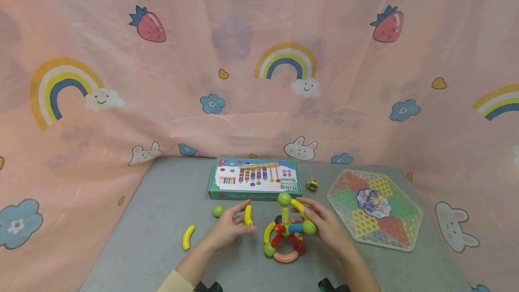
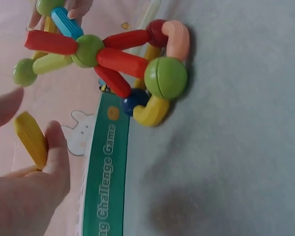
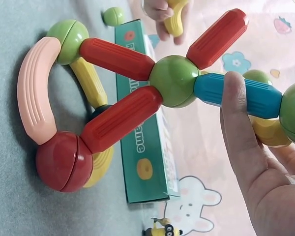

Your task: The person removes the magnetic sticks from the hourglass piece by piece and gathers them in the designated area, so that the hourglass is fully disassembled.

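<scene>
My left hand [image 1: 228,228] pinches a short yellow curved stick [image 1: 248,215], which stands nearly upright between its fingers. To its right stands a ball-and-stick building toy model [image 1: 285,214] on the table. Red, blue and light green sticks branch from its green centre ball [image 3: 174,81], and curved pieces join the balls at its base. My right hand [image 1: 330,229] grips the model's upper right side, with one finger across the blue stick [image 3: 263,96] by an outer green ball [image 1: 309,227]. A yellow curved stick [image 1: 298,206] runs from there toward the top green ball [image 1: 284,199].
On the grey table [image 1: 150,220], a loose yellow curved stick [image 1: 188,238] and green ball [image 1: 218,211] lie at left. Behind is a green game box [image 1: 255,178] beside a small yellow-black figure [image 1: 311,185]. A hexagonal board [image 1: 375,211] lies right. A patterned pink cloth [image 1: 243,130] hangs behind.
</scene>
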A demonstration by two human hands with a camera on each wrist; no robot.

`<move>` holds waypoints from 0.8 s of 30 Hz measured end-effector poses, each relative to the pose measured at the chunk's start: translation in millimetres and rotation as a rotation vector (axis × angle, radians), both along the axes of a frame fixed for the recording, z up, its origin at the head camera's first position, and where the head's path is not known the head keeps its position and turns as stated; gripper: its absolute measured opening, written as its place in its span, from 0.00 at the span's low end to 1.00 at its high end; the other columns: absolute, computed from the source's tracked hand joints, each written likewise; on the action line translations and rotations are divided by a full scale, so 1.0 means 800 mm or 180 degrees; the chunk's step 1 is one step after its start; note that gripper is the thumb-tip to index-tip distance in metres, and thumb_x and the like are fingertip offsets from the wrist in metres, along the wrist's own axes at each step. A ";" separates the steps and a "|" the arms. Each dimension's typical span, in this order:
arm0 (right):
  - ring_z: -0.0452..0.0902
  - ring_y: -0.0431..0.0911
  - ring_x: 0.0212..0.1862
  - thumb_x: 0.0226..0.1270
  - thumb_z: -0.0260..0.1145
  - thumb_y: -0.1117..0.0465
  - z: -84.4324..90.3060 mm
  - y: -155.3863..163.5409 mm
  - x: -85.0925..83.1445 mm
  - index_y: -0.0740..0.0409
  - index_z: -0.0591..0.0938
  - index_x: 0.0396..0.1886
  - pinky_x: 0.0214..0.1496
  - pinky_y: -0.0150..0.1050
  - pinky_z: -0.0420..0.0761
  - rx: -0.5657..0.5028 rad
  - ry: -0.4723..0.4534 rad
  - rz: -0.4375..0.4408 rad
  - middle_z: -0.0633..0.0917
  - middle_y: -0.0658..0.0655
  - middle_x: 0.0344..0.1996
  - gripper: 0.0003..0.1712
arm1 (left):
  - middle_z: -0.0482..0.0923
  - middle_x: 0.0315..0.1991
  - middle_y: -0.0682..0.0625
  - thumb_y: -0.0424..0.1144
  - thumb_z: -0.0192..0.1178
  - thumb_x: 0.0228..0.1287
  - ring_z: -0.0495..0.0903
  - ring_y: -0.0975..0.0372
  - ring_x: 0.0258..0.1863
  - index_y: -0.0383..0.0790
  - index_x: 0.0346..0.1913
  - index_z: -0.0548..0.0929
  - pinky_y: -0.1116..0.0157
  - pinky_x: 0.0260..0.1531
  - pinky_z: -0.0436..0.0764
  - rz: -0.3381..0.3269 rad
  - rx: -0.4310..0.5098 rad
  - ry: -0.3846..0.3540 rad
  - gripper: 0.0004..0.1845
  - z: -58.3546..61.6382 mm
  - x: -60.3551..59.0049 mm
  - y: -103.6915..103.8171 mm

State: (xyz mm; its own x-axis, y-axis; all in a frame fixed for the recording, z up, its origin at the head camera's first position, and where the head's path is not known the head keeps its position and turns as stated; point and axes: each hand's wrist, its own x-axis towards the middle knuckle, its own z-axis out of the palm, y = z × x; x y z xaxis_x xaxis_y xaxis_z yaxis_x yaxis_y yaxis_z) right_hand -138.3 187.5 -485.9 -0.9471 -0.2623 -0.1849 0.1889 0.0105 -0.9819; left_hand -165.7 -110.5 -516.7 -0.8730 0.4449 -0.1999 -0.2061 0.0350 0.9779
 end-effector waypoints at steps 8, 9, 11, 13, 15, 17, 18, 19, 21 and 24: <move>0.82 0.61 0.57 0.82 0.50 0.48 0.002 0.002 0.004 0.57 0.66 0.75 0.50 0.53 0.86 -0.0016 -0.0018 0.0002 0.74 0.73 0.64 0.29 | 0.69 0.66 0.43 0.41 0.76 0.55 0.79 0.54 0.49 0.46 0.74 0.66 0.58 0.49 0.82 0.0207 -0.1100 0.0780 0.44 0.005 0.009 -0.029; 0.82 0.61 0.57 0.82 0.50 0.48 0.002 0.002 0.005 0.56 0.66 0.75 0.50 0.53 0.86 -0.0016 -0.0029 0.0001 0.74 0.73 0.64 0.29 | 0.71 0.64 0.45 0.42 0.77 0.54 0.78 0.54 0.49 0.47 0.72 0.68 0.56 0.49 0.81 0.0252 -0.1298 0.0864 0.43 0.006 0.010 -0.035; 0.82 0.61 0.57 0.82 0.50 0.48 0.002 0.002 0.005 0.56 0.66 0.74 0.50 0.53 0.86 0.0002 -0.0043 -0.0019 0.75 0.72 0.64 0.29 | 0.74 0.61 0.48 0.42 0.78 0.51 0.77 0.53 0.52 0.47 0.70 0.71 0.51 0.52 0.79 0.0299 -0.1639 0.1044 0.42 0.004 0.011 -0.049; 0.83 0.60 0.56 0.82 0.50 0.48 0.002 0.000 0.005 0.55 0.67 0.74 0.50 0.52 0.86 0.0025 -0.0048 -0.0040 0.77 0.69 0.62 0.28 | 0.76 0.60 0.49 0.41 0.80 0.48 0.75 0.51 0.57 0.46 0.68 0.73 0.46 0.56 0.76 0.0312 -0.1971 0.1239 0.42 0.002 0.011 -0.067; 0.83 0.58 0.55 0.82 0.50 0.49 0.003 -0.001 0.005 0.54 0.68 0.73 0.50 0.53 0.86 0.0041 -0.0055 -0.0057 0.78 0.67 0.61 0.27 | 0.77 0.61 0.51 0.41 0.82 0.45 0.73 0.52 0.61 0.46 0.67 0.75 0.45 0.61 0.73 0.0327 -0.2272 0.1409 0.42 -0.004 0.011 -0.086; 0.84 0.58 0.55 0.82 0.51 0.48 0.004 -0.003 0.004 0.54 0.68 0.74 0.49 0.52 0.86 0.0063 -0.0028 -0.0047 0.79 0.66 0.60 0.27 | 0.77 0.62 0.50 0.42 0.83 0.42 0.71 0.51 0.64 0.46 0.65 0.77 0.42 0.64 0.70 0.0340 -0.2429 0.1472 0.42 -0.009 0.011 -0.107; 0.84 0.58 0.55 0.82 0.51 0.48 0.004 -0.004 0.003 0.54 0.68 0.74 0.49 0.51 0.86 0.0072 -0.0018 -0.0037 0.79 0.65 0.60 0.27 | 0.77 0.62 0.51 0.42 0.83 0.41 0.70 0.51 0.65 0.47 0.64 0.78 0.42 0.64 0.70 0.0347 -0.2483 0.1462 0.42 -0.011 0.011 -0.116; 0.83 0.58 0.56 0.82 0.51 0.48 0.005 -0.004 0.003 0.54 0.68 0.74 0.49 0.50 0.86 0.0087 0.0003 -0.0019 0.79 0.65 0.60 0.28 | 0.77 0.62 0.51 0.42 0.84 0.40 0.70 0.51 0.65 0.48 0.64 0.79 0.41 0.63 0.70 0.0351 -0.2524 0.1447 0.42 -0.013 0.012 -0.125; 0.83 0.58 0.56 0.82 0.51 0.49 0.005 -0.005 0.002 0.55 0.67 0.74 0.48 0.49 0.87 0.0092 0.0013 -0.0020 0.79 0.66 0.61 0.28 | 0.76 0.61 0.51 0.43 0.84 0.39 0.70 0.52 0.64 0.50 0.63 0.79 0.41 0.62 0.71 0.0345 -0.2578 0.1392 0.42 -0.018 0.012 -0.139; 0.83 0.59 0.56 0.82 0.50 0.49 0.005 -0.003 0.003 0.56 0.66 0.74 0.47 0.47 0.87 0.0063 0.0012 -0.0030 0.78 0.68 0.61 0.28 | 0.76 0.60 0.53 0.43 0.84 0.38 0.70 0.55 0.61 0.50 0.62 0.79 0.44 0.61 0.71 0.0276 -0.2639 0.1401 0.42 -0.023 0.012 -0.151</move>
State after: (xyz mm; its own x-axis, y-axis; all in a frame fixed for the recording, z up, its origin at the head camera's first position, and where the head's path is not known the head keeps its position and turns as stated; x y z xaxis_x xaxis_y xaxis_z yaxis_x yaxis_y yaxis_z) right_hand -135.9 185.0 -481.6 -0.9502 -0.2497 -0.1863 0.1852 0.0282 -0.9823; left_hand -156.2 -231.0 -535.4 -0.9688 0.2384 -0.0680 0.1413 0.7565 0.6385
